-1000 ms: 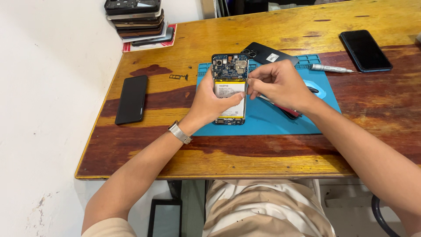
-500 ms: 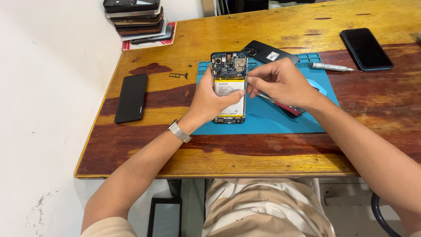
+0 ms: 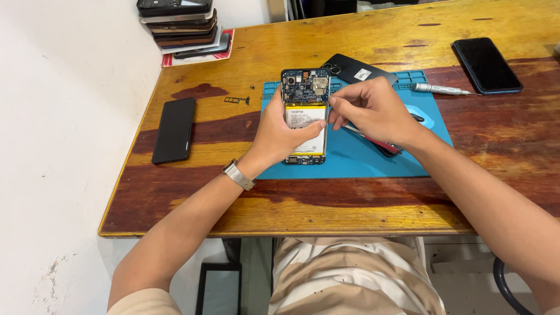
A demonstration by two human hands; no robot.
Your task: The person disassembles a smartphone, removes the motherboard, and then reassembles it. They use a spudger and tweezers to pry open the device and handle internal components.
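Observation:
An opened smartphone (image 3: 305, 99) with its circuit board and white-and-yellow battery exposed rests upright on a blue work mat (image 3: 373, 157). My left hand (image 3: 280, 135) grips its lower half, thumb across the battery. My right hand (image 3: 373, 111) pinches a thin dark tool with a red handle (image 3: 382, 146); its tip touches the phone's right edge near the board. A metal watch band sits on my left wrist.
A black back cover (image 3: 357, 71) lies behind the mat. A silver screwdriver (image 3: 440, 89) and a black phone (image 3: 486, 65) lie at the right. Another black phone (image 3: 174, 129) and a SIM tray (image 3: 236, 100) lie at the left. A stack of phones (image 3: 181, 26) stands far left.
My right hand has shifted slightly along the phone's right edge with the tool. My left hand keeps the same hold on the phone.

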